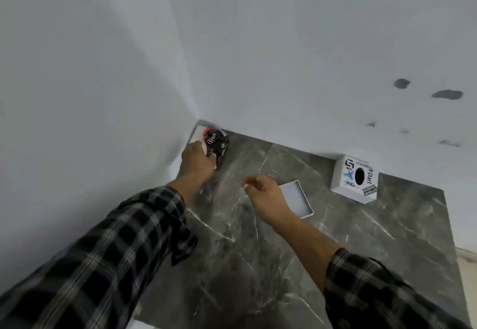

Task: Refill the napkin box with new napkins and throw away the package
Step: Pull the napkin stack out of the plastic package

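My left hand (pixel 197 162) reaches into the far-left corner of the counter and closes around a white napkin package (pixel 200 136) with a black-and-red Dove wrapper (pixel 218 145). My hand hides part of the package. My right hand (pixel 265 194) hovers above the counter's middle, fingers loosely curled, holding nothing. The white napkin box (pixel 355 176), covered in stickers and with a dark round hole, stands against the back wall at the right. Its shallow white lid (pixel 299 199) lies open side up, partly under my right hand.
The grey marble counter (pixel 258 264) sits in a corner between two white walls. The right wall has a few dark chipped spots (pixel 447 94). The counter's right edge (pixel 451 225) drops off beyond the box.
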